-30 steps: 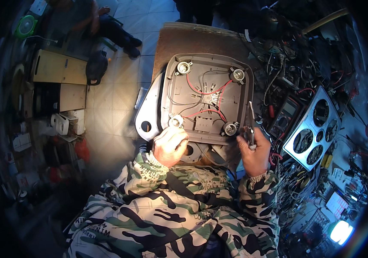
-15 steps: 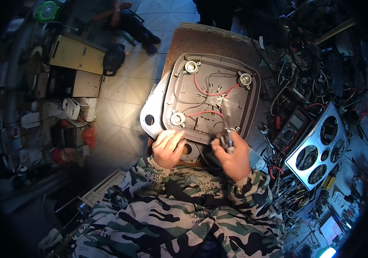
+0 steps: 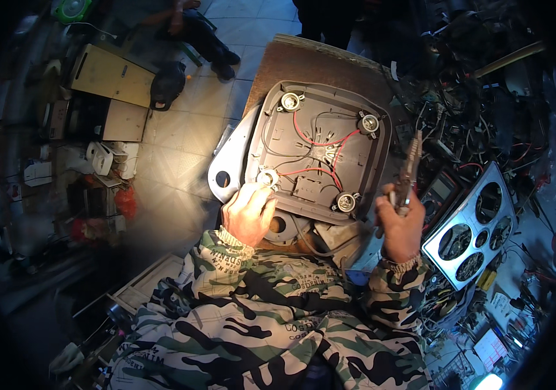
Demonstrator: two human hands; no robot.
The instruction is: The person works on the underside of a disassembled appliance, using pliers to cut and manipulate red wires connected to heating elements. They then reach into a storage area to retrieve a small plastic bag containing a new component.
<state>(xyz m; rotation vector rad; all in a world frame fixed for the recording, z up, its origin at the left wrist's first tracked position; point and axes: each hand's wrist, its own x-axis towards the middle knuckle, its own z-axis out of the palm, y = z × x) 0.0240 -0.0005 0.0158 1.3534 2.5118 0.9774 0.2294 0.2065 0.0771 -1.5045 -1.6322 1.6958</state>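
A grey square plastic housing (image 3: 297, 133) lies with its hollow side up, a round metal fitting in each corner. Red wires (image 3: 310, 171) and dark wires run among the fittings toward the middle. At its lower left corner, my left hand (image 3: 249, 214) presses closed fingertips against the rim, just below one fitting (image 3: 267, 177); anything pinched there is hidden. My right hand (image 3: 402, 224) is off to the housing's right, closed round a long, pointed metal tool (image 3: 409, 170) that looks like pliers, tip pointing away from me.
Beneath the housing are a pale plate (image 3: 226, 162) with round holes and a brown wooden board (image 3: 291, 55). To the right lie a multimeter (image 3: 443, 188), a silver panel (image 3: 469, 227) with round openings and tangled cables. A seated person (image 3: 200, 39) is at the far left.
My right hand has swung the tool from over the housing out to the right, uncovering the lower right fitting. My left hand has shifted slightly up and left at the rim.
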